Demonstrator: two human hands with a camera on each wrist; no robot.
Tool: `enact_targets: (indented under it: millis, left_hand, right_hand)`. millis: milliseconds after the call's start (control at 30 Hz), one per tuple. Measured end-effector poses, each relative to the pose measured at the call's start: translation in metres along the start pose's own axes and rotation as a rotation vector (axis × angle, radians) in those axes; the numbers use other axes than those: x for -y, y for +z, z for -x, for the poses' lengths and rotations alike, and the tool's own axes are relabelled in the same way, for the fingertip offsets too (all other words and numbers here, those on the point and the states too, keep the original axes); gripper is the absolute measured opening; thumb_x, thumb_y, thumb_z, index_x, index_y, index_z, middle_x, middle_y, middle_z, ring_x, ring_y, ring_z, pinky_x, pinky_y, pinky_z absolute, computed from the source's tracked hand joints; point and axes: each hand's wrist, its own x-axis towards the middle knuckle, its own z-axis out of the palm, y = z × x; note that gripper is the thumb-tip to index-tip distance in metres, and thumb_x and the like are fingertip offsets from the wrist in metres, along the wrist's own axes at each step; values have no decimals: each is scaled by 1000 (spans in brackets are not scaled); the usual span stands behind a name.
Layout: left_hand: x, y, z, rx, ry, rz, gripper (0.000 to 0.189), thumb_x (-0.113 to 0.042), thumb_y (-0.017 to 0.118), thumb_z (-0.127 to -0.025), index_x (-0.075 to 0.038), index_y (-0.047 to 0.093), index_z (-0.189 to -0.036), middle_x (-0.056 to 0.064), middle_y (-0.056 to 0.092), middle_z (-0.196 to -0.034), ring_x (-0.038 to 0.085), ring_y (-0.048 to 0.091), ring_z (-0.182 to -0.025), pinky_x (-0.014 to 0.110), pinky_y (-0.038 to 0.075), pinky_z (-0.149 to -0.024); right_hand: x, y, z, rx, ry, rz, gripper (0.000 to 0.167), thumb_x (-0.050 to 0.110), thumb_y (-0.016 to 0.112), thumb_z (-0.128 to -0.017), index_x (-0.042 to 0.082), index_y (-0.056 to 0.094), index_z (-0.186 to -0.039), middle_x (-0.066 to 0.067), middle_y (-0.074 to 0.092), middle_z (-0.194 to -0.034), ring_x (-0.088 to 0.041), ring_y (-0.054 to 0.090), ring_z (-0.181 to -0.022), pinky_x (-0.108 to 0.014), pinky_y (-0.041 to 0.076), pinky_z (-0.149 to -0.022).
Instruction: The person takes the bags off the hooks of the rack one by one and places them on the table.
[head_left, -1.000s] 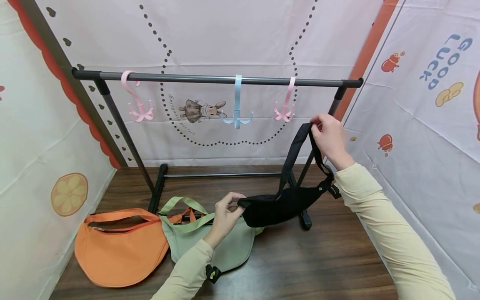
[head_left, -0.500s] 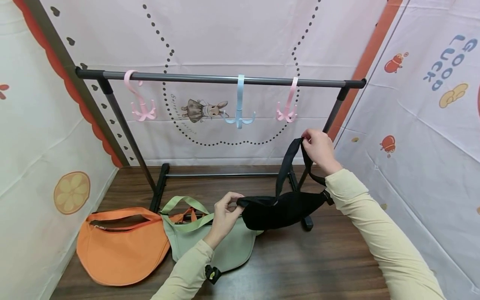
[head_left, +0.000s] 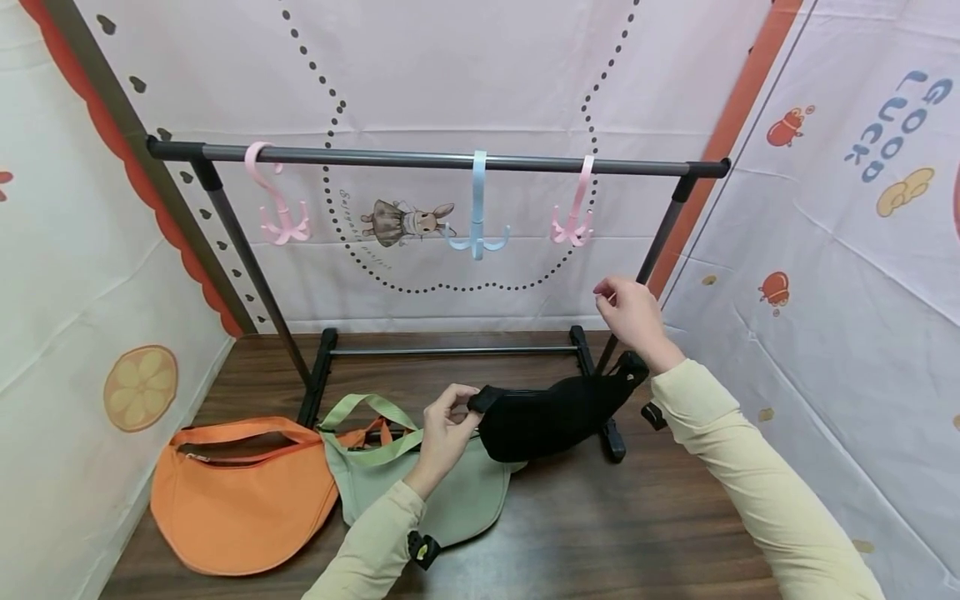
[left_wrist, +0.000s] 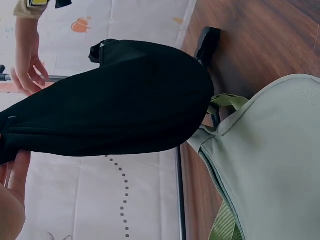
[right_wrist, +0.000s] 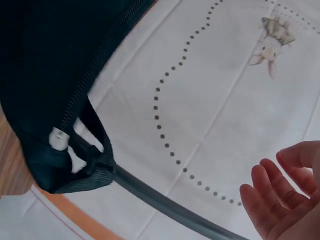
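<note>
My left hand pinches the left end of a black crossbody bag, which hangs tilted with its right end higher. The bag's strap has slipped mostly out of sight behind it. A zipper with a pale pull runs along its edge in the right wrist view. Above the bag's right end, my right hand is off the strap, fingers loosely curved around nothing. A green bag lies on the table below my left hand, and an orange bag lies to its left.
A dark metal rack stands behind the bags. From its bar hang a pink hook at left, a blue hook in the middle and another pink hook at right. Printed cloth walls enclose the wooden table.
The right hand has come down and let go of the black bag's strap, which has dropped behind the bag. The left hand keeps its pinch, nearly still.
</note>
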Motion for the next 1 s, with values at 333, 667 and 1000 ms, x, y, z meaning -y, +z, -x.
enact_targets:
  millis: [333, 667, 1000]
  left_hand:
    - [-1, -11, -3, -56, 47, 0, 13, 13, 58, -80, 5, 59, -91, 20, 62, -91, 6, 60, -82, 32, 55, -61]
    - [-11, -21, -9, -138, 131, 3, 14, 16, 59, -78, 9, 57, -91, 23, 59, -90, 0, 58, -89, 19, 52, -66]
    - [-17, -25, -9, -148, 138, 17, 14, 15, 58, -79, 11, 56, -92, 22, 59, -92, 2, 58, -92, 19, 52, -69]
  right_hand:
    - [-3, -13, 31, -110, -25, -154, 13, 3, 52, -87, -3, 63, -92, -17, 62, -82, -26, 57, -72, -38, 47, -66]
    - [-39, -16, 60, -138, 117, -251, 16, 3, 54, -87, -7, 62, -97, -21, 63, -89, 9, 46, -69, -2, 37, -61]
    - [-74, 28, 101, 4, 380, -750, 30, -2, 49, -90, -16, 44, -116, 6, 60, -85, 5, 56, -74, -13, 50, -67]
